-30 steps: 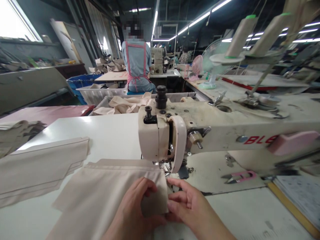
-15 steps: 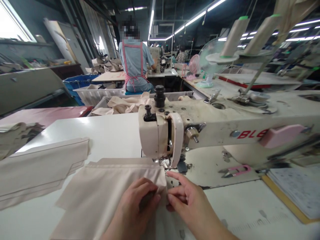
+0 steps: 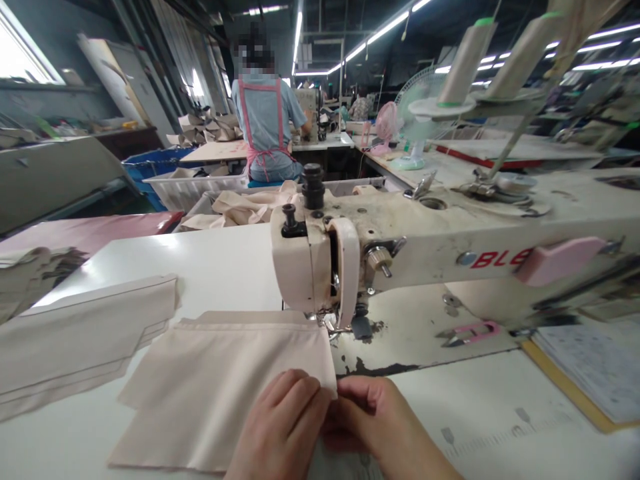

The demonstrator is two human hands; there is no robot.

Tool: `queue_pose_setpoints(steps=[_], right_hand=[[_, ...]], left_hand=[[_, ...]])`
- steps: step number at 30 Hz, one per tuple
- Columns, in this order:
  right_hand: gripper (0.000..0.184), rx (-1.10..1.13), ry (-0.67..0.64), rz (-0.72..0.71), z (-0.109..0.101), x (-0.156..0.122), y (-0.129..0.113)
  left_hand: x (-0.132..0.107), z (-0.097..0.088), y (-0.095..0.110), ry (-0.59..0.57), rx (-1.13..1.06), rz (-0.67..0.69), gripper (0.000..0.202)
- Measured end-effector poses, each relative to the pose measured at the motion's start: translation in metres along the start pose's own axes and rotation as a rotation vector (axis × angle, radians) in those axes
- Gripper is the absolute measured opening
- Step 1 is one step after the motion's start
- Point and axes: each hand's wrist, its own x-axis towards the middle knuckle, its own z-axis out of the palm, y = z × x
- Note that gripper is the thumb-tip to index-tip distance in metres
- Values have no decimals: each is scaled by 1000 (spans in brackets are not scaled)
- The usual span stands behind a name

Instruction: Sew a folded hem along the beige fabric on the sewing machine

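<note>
A beige fabric piece (image 3: pixel 220 373) lies flat on the white table (image 3: pixel 210 263), its far right corner under the presser foot (image 3: pixel 333 325) of a cream sewing machine (image 3: pixel 400 247). My left hand (image 3: pixel 283 430) rests on the near right corner of the fabric with its fingers curled over the edge. My right hand (image 3: pixel 373 420) sits just right of it, fingers curled, pinching the same fabric corner. Both hands are close to the near table edge, a little in front of the needle.
A stack of beige fabric pieces (image 3: pixel 75 340) lies at the left. Pink thread snips (image 3: pixel 470 332) lie on the machine bed, a notebook (image 3: pixel 595 370) at the right. Thread cones (image 3: pixel 465 63) stand on the machine. A person in a pink apron (image 3: pixel 265 127) works beyond bins of fabric (image 3: pixel 240 203).
Both hands have drawn back toward me from near the presser foot to the fabric's near right corner, and the fingers of both have closed on that corner.
</note>
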Motion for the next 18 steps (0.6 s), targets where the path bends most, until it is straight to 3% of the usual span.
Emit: queue_pose_setpoints(steps=[5, 18], right_hand=[[21, 31, -6, -9, 1, -5, -1], [16, -19, 20, -42, -3, -1, 5]], left_hand=[[-4, 2, 0, 35, 6, 42, 19], [-4, 0, -2, -11, 31, 75, 26]])
